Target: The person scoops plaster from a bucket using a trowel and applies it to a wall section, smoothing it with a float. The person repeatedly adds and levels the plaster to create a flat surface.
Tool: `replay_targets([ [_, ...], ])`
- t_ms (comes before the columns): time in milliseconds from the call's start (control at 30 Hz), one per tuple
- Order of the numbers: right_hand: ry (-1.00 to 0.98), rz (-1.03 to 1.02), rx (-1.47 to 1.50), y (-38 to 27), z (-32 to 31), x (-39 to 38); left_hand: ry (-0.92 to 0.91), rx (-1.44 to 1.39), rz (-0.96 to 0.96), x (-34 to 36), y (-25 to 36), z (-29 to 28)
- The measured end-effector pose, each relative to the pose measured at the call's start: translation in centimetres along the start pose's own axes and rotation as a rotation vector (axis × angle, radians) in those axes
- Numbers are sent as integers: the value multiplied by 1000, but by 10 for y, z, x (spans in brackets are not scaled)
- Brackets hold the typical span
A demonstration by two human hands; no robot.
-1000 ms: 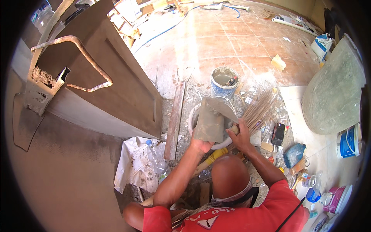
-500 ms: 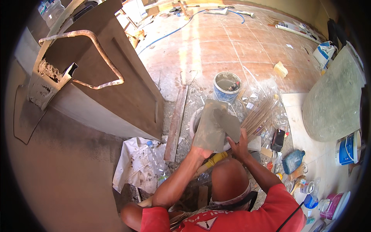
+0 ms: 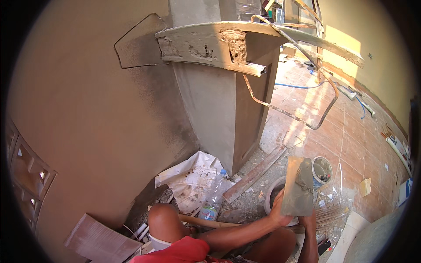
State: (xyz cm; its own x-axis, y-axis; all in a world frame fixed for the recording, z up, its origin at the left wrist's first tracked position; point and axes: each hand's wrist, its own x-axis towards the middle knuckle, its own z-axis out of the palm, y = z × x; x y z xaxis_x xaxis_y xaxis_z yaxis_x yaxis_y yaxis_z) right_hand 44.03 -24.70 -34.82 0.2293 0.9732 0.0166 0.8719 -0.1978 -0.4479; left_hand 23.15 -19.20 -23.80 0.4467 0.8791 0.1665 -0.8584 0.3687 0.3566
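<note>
My left hand grips a grey flat board tilted up, with a lump of wet mortar near its right side. My right hand is just below the board's right end, its fingers mostly hidden behind it, so I cannot make out what it holds. Under and behind the board is a white bucket. A smaller bucket with grey contents stands just beyond, and a bundle of thin sticks lies right of my hands.
A plastered column carries a rough ledge and a rusty bent bar. A plank, white sheet and plastic bottle lie among debris. A wall is on the left, a grey rounded object lower right.
My view has swung left and up toward the wall and column. The board is held more upright, and the trowel seen earlier in my right hand is no longer clearly visible.
</note>
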Motion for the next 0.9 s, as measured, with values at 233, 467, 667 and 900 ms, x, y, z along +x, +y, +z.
replay_targets([
  [233, -205, -113, -146, -34, 9, 55, 109, -345, 207, -41, 90, 32],
  [467, -344, -64, -212, -62, 3, 38, 76, -142, 650, -22, 201, 53],
  [667, -313, -92, -172, -66, 7, 36, 165, 62, 868, 29, 311, 83],
  [900, -284, -147, -60, -79, -3, 36, 168, 256, 967, 85, 402, 86],
])
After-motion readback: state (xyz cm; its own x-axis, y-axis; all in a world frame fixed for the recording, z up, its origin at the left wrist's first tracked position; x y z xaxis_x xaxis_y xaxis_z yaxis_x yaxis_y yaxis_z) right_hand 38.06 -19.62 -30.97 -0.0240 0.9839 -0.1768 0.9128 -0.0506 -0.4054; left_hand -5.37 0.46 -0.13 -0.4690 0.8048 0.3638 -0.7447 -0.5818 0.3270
